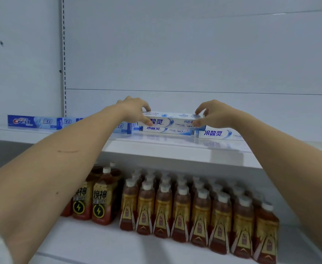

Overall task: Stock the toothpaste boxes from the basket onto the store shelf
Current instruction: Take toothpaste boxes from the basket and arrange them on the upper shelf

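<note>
Both hands pinching one white toothpaste box, one at each end.

My left hand grips its left end between thumb and fingers; my right hand grips its right end the same way. I hold the box level, on top of another white box lying on the white shelf. One more white box lies to the right; blue Crest boxes line up to the left. Lower shelf: rows of bottled drinks.
</note>
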Demonstrator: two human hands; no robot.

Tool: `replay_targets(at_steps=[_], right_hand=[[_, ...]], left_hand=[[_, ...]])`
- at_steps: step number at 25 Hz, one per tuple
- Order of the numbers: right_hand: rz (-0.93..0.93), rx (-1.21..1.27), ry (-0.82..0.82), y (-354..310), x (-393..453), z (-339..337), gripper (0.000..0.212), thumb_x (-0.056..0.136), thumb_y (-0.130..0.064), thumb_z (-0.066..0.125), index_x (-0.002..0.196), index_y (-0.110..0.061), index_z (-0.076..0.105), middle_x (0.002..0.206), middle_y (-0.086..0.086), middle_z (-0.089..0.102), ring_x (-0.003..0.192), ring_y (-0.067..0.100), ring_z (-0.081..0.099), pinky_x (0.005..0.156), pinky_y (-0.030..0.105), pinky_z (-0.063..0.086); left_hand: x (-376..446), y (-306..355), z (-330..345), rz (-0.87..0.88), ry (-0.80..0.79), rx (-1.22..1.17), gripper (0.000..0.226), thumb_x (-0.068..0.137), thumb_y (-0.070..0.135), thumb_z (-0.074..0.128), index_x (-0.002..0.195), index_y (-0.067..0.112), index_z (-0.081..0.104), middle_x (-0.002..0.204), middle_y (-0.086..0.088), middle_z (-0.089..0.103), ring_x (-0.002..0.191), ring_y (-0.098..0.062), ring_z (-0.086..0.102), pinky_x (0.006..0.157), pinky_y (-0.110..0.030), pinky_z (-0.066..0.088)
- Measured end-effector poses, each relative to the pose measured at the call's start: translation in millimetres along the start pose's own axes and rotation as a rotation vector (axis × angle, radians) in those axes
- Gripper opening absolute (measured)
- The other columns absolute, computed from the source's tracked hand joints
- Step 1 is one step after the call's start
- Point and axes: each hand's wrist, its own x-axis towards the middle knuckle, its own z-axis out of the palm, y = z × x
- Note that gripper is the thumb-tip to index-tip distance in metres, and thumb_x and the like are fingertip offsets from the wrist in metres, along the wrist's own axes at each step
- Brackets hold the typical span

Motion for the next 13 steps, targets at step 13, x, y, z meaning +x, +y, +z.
replay_targets(at_steps=[13], right_hand=[[-0.049,-0.302,-0.243,-6,77,38,0.045,0.083,-0.044,0.071,0.115,-0.013,0.067,0.114,0.001,0.066,0.106,0.026,0.061,0.097,0.044,0.049]], left_hand=[[78,-19,17,-0.048,-0.388,0.281,0.065,0.068,0.056,0.08,0.122,0.027,0.059,0.107,0.008,0.054,0.111,-0.022,0.053,0.102,-0.045,0.042]])
